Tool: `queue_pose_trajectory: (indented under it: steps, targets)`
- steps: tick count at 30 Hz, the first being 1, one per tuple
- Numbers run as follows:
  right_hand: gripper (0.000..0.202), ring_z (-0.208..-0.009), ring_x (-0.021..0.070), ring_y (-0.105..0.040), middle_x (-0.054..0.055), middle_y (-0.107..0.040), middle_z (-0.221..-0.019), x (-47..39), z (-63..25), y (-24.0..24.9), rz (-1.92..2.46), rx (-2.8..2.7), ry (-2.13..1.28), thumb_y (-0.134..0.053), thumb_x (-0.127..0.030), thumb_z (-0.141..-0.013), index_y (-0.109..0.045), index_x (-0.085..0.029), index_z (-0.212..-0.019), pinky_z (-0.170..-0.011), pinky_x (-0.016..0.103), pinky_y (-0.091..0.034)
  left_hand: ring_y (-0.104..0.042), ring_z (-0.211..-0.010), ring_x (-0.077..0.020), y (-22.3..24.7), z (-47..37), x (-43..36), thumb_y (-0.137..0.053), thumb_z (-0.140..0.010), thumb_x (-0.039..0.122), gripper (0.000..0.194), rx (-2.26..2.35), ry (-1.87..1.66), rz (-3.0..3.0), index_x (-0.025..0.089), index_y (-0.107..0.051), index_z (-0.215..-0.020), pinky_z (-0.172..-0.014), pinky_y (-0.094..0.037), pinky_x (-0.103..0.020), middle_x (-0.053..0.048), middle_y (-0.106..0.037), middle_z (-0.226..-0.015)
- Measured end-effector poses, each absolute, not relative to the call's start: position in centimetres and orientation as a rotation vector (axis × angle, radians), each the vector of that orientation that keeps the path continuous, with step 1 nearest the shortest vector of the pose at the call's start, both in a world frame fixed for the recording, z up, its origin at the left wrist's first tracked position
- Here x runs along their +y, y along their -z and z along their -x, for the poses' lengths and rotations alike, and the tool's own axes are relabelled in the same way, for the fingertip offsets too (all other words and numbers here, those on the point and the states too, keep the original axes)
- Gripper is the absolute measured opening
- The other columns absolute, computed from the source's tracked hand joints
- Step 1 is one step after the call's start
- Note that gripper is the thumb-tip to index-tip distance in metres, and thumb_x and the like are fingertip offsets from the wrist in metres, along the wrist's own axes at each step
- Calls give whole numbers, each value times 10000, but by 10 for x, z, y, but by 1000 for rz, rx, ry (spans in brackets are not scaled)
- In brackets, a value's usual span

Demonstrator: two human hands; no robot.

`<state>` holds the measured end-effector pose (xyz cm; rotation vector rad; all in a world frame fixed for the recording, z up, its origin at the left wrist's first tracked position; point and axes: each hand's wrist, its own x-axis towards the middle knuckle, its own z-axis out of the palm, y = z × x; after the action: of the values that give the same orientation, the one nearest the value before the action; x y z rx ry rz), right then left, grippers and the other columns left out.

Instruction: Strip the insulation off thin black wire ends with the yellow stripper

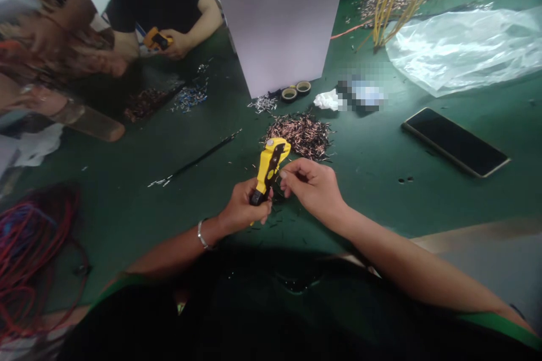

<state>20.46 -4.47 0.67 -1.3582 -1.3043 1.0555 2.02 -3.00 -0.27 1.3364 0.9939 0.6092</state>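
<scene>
My left hand (pixel 243 206) is closed around the black handles of a yellow wire stripper (pixel 266 166), its head tilted up and away from me. Close against the tool's right side, my right hand (pixel 313 183) pinches thumb and fingers together; whatever they grip is too small to make out. Just beyond the stripper's head lies a heap of short copper-coloured and black wire pieces (pixel 302 134). Short dark scraps (pixel 292 228) are scattered on the green table below my hands. A thin bundle of black wires (pixel 203 157) with pale ends lies to the left.
A tall pale panel (pixel 283 22) stands ahead, with tape rolls (pixel 289 95) at its foot. A phone (pixel 455 141) and a clear plastic bag (pixel 470 51) lie right. Red cables (pixel 29 259) are coiled left. Across the table, a co-worker's hand (pixel 178 44) holds another yellow tool.
</scene>
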Motion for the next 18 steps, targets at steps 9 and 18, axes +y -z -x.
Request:
queue_pose_trajectory:
  steps: [9, 18]
  targets:
    - [122, -495, 112, -590, -20, -640, -579, -41, -203, 1, 1289, -1206, -1155, -603, -244, -821, -590, -206, -706, -522, 270, -480, -601, -489, -105, 8, -21, -28, -765, -684, 203, 311, 829, -606, -1255, 135, -558, -906, -487, -529, -245, 10, -643, -683]
    - [101, -474, 104, -565, -29, -622, -561, -39, -206, 2, 1291, -1197, -1174, -612, -228, -810, -592, -198, -715, -503, 270, -458, -625, -607, -127, 16, -17, -23, -744, -652, 157, 348, 796, -511, -1262, 158, -552, -943, -586, -542, -279, -6, -646, -780]
